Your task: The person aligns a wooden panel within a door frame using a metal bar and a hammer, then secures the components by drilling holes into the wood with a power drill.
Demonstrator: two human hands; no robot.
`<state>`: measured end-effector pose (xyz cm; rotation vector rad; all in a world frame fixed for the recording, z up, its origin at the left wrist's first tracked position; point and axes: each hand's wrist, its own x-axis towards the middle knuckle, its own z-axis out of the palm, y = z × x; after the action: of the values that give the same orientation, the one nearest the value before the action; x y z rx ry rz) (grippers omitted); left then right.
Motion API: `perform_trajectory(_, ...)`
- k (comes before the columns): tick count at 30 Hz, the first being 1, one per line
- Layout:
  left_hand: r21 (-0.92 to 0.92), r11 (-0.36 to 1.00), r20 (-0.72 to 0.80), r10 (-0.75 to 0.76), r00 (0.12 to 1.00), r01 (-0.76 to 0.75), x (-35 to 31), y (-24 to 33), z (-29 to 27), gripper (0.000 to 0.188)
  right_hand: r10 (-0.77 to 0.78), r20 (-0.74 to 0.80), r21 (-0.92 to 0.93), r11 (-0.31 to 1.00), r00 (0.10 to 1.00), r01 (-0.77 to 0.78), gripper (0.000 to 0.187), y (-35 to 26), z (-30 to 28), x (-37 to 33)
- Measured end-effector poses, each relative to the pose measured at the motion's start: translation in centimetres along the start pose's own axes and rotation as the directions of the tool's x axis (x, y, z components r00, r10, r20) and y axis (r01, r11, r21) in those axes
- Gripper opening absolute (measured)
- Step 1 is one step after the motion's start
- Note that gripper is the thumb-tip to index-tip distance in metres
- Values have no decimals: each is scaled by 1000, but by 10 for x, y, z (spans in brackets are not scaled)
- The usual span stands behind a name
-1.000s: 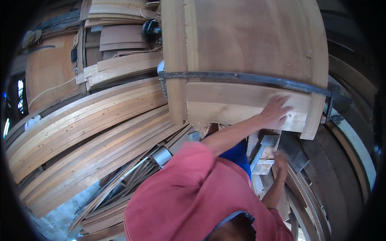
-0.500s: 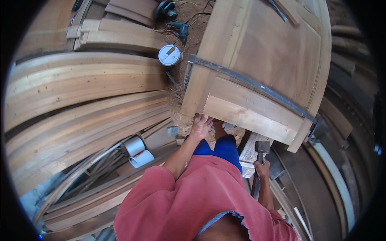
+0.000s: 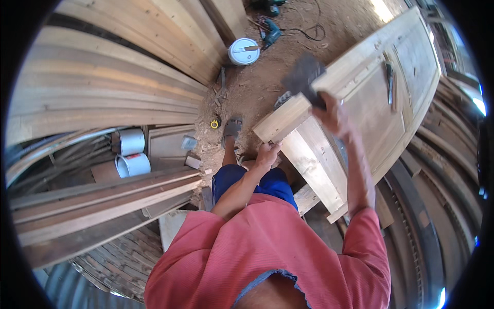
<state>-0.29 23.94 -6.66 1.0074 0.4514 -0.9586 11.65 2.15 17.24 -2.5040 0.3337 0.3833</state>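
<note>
Right of upper centre, your right hand (image 3: 333,116) is blurring along with the dark hammer (image 3: 302,76), whose handle your grip is covering. Near the centre, whatever your left hand (image 3: 268,153) is pinching by the pale board (image 3: 283,119) is showing too small to tell. The top edge is cutting off a power tool (image 3: 268,6).

Pinkish-red shirt (image 3: 272,237), blue shorts (image 3: 281,191), dark sandal (image 3: 233,124)

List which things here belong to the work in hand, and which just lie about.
In use:
dark block-headed hammer, in the right hand
pale wooden panelled door, left hand at its end

Apparently lying about:
white round lidded bucket
teal pistol-shaped drill
</note>
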Motion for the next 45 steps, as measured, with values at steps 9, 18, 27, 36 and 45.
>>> perform_trajectory(9,235,946,-88,251,964,-225,15,-27,-9,35,-323,-24,-195,930,946,312,46,-156,23,168)
perform_trajectory(18,342,919,-194,275,942,-198,15,-49,-15,34,-137,644,-341,829,752,443,43,-68,132,53)
perform_trajectory(27,63,992,-75,116,990,-111,-2,-8,-2,35,-118,-286,136,977,951,162,31,-24,93,-136)
perform_trajectory(36,-82,995,-140,-73,987,62,-4,10,12,36,436,-100,229,885,894,-406,34,35,185,-224)
perform_trajectory(45,11,999,-172,-49,984,52,-3,-1,-5,32,506,36,130,853,862,-506,38,38,195,-215)
